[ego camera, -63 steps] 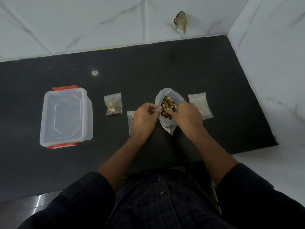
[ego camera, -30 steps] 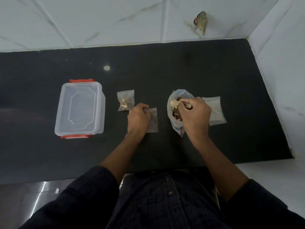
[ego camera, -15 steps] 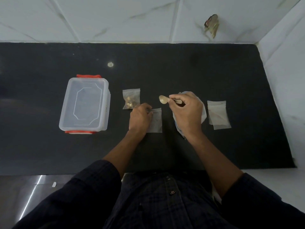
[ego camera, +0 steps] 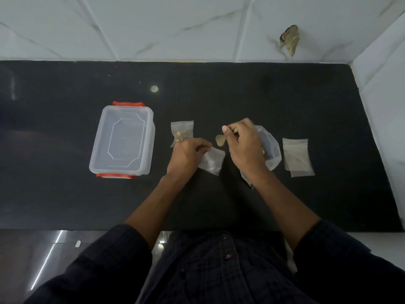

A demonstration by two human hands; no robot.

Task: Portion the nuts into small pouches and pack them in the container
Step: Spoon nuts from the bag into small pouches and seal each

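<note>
My left hand [ego camera: 186, 155] pinches the top edge of a small clear pouch [ego camera: 212, 161] that looks empty and lies tilted on the black counter. My right hand [ego camera: 245, 148] holds a small spoon [ego camera: 220, 139] with its bowl pointing down-left, just above that pouch's mouth. Behind my right hand lies the big bag of nuts [ego camera: 270, 148], mostly hidden. A small pouch with some nuts in it [ego camera: 182, 132] rests beyond my left hand. The clear container [ego camera: 123, 140], with red clips, lies closed at the left.
A stack of empty small pouches [ego camera: 297, 156] lies to the right of the nut bag. White tiled walls close off the counter [ego camera: 241, 95] at the back and right. The counter's front edge runs just above my shirt.
My right hand lifted the spoon out of the nut bag and carried it left toward the pouch. My left hand let go of the bag and took hold of the empty pouch, lifting its edge.
</note>
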